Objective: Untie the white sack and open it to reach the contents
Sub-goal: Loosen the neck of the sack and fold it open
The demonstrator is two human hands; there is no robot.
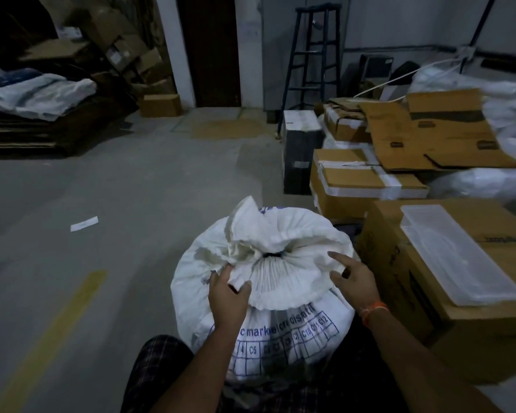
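A full white woven sack [280,332] with blue printed lettering stands on the floor right in front of me. Its mouth is gathered into pleats and cinched by a dark tie [273,254] at the centre, with the loose fabric flaring out around it. My left hand [228,296] pinches a fold of the flared fabric on the left side, just below the tie. Spread fingers of my right hand [353,278] rest on the fabric's right edge, holding nothing. An orange band circles that wrist.
Cardboard boxes [367,186] crowd the right side, the nearest one topped by a clear plastic lid [459,254]. A dark stool [316,64] stands behind them. Flattened cardboard and cloth [36,96] lie at the left. Grey floor with a yellow line [54,335] spreads left.
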